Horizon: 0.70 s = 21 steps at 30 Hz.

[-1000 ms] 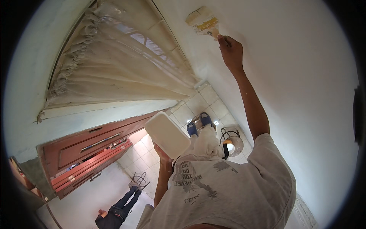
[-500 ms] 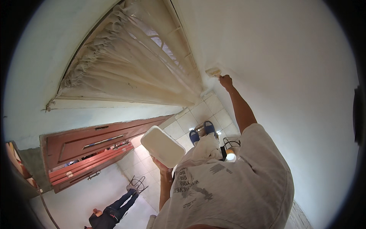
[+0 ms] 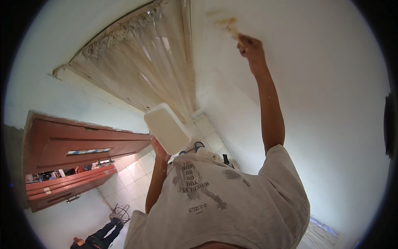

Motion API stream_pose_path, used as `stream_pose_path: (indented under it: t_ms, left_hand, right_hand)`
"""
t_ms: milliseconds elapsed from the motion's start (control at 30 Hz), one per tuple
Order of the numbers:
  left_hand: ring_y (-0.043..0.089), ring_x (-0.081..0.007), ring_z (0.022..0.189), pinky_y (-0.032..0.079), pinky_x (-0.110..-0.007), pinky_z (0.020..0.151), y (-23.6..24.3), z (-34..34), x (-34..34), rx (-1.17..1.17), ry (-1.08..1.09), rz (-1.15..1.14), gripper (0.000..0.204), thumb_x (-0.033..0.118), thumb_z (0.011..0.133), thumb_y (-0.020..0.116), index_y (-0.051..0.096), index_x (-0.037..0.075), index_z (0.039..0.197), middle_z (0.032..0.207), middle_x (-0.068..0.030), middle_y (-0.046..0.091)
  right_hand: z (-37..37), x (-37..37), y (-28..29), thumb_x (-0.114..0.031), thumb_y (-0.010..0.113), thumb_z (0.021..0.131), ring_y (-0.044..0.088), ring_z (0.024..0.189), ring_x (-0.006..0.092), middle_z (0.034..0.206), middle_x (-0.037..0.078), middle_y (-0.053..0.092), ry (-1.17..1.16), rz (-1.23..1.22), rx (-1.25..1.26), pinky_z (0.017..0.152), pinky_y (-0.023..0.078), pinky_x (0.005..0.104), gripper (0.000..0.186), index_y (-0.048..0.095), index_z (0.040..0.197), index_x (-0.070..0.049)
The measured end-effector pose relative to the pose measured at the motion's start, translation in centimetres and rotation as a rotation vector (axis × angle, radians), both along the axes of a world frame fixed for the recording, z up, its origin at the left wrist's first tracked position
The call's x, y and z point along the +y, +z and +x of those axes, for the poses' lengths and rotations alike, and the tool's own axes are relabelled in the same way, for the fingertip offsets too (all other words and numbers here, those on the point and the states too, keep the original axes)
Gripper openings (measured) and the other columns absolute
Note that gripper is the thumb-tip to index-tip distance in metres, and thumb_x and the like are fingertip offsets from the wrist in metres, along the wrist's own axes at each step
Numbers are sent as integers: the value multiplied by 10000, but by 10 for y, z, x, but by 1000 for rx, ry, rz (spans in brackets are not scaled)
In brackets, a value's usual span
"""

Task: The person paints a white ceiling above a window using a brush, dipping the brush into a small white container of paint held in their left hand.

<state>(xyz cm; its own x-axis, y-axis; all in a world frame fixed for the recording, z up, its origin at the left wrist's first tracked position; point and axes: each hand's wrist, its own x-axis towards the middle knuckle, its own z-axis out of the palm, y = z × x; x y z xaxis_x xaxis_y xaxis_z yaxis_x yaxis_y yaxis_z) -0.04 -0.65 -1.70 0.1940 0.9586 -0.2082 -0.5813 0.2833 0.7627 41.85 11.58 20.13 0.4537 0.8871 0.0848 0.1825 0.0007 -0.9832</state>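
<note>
High up at the white wall (image 3: pixel 323 91), my right hand (image 3: pixel 252 49) is closed around the handle of a paintbrush (image 3: pixel 229 27). The bristles are blurred by motion, and I cannot tell whether they touch the wall. Lower and to the left, my left hand (image 3: pixel 158 148) holds up a white rectangular tub (image 3: pixel 181 125), gripping it from its lower left side. Its broad pale face tilts toward me; whether paint lies in it is hard to tell.
A pale curtain (image 3: pixel 143 66) hangs left of the wall corner. Below it stands a red-brown door (image 3: pixel 78 143). Another person (image 3: pixel 97 238) is at lower left beside a wire-framed stool (image 3: pixel 121 211). Blue sandals (image 3: pixel 199 145) show on the tiled floor (image 3: pixel 205 126).
My right hand and the paintbrush have gone up along the wall, the arm stretched further. The tub has moved up and left in view, and the whole view has shifted.
</note>
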Motion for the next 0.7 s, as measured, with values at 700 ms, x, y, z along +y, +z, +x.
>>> stream_pose_path:
  t_ms: [700]
  left_hand:
    - [534, -323, 1281, 460, -535, 1059, 29, 49, 1, -481, -564, -382, 713, 629, 989, 313, 386, 119, 1484, 1428, -145, 502]
  right_hand:
    - [-184, -260, -35, -125, 563, 971, 497, 630, 91, 843, 86, 632, 80, 160, 247, 544, 357, 229, 198, 645, 935, 52]
